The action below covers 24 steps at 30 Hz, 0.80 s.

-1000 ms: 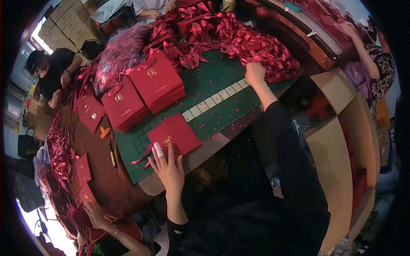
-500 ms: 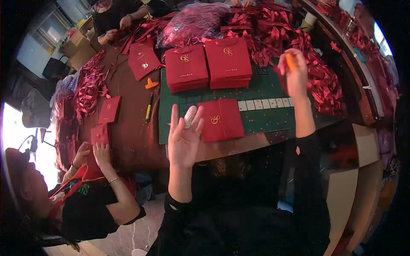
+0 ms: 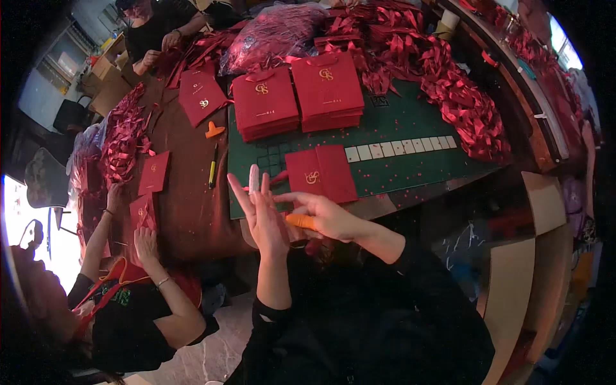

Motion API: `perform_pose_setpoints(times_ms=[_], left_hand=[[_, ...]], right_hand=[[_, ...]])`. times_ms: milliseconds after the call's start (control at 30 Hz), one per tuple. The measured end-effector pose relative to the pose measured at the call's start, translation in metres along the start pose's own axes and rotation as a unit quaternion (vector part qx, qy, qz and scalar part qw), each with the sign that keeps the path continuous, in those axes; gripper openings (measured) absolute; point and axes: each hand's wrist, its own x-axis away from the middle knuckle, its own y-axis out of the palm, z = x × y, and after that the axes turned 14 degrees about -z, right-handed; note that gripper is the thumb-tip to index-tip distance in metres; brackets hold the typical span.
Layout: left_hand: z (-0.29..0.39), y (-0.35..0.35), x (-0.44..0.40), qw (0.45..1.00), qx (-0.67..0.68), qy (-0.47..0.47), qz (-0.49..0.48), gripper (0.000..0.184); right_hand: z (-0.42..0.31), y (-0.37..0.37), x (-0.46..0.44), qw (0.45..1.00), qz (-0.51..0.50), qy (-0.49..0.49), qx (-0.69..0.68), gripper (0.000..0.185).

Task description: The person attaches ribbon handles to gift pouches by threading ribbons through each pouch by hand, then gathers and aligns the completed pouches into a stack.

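Fingers spread, my left hand (image 3: 266, 221) is raised in front of the table edge, with a pale cover on one finger. My right hand (image 3: 327, 218) meets its palm side from the right; an orange thumb cover (image 3: 301, 222) sits on the thumb, which stands apart from the outstretched index finger. The right hand's other fingers are partly hidden. Just beyond both hands, a flat red paper bag (image 3: 321, 172) with a gold logo lies on the green cutting mat (image 3: 398, 176), a red ribbon at its left side.
Two stacks of red bags (image 3: 266, 99) stand behind. Red ribbon heaps (image 3: 468, 115) line the right and back. A strip of white cards (image 3: 401, 149), a yellow-black knife (image 3: 213, 165) and an orange piece (image 3: 215, 130) lie around. Co-workers are at left and back.
My right hand has come down and left from above the mat's right side to my left hand. The view has shifted slightly. The co-worker at left has one hand farther forward.
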Motion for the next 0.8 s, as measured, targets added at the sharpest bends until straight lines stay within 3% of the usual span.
perform_pose_setpoints(times_ms=[67,100,133,167,267,333,433,600,700,800], left_hand=[[-0.020,-0.044,-0.010,0.991,-0.130,-0.002,-0.032,0.047],[-0.027,-0.057,-0.016,0.991,-0.129,-0.001,-0.032,0.047],[-0.034,-0.065,-0.022,0.916,-0.397,0.013,-0.050,0.038],[-0.042,-0.070,-0.026,0.771,-0.633,0.023,-0.066,0.030],[-0.058,-0.059,-0.036,0.657,-0.750,0.038,-0.075,0.024],[-0.065,-0.056,-0.039,0.663,-0.743,0.018,-0.091,0.022],[-0.067,-0.056,-0.038,0.671,-0.733,-0.007,-0.110,0.025],[-0.068,-0.052,-0.039,0.705,-0.703,0.006,-0.094,0.025],[-0.070,-0.054,-0.043,0.779,-0.616,0.004,-0.115,0.023],[-0.073,-0.058,-0.040,0.758,-0.636,0.002,-0.143,0.022]], right_hand=[[-0.008,-0.020,0.011,0.998,0.059,-0.028,0.004,0.013],[-0.012,-0.038,0.012,0.993,0.095,-0.065,-0.022,0.007],[-0.021,-0.047,0.012,0.986,0.134,-0.097,-0.005,0.005],[-0.027,-0.062,0.009,0.980,0.157,-0.117,-0.018,0.008],[-0.023,-0.102,-0.011,0.980,0.149,-0.102,0.082,0.005],[-0.016,-0.115,-0.023,0.969,0.131,-0.099,0.183,0.006],[-0.005,-0.122,-0.030,0.961,0.138,-0.091,0.221,0.006],[0.015,-0.127,-0.029,0.967,0.137,-0.101,0.188,0.005],[0.019,-0.125,-0.028,0.964,0.144,-0.104,0.197,0.008],[0.014,-0.122,-0.025,0.957,0.147,-0.086,0.236,0.009]])
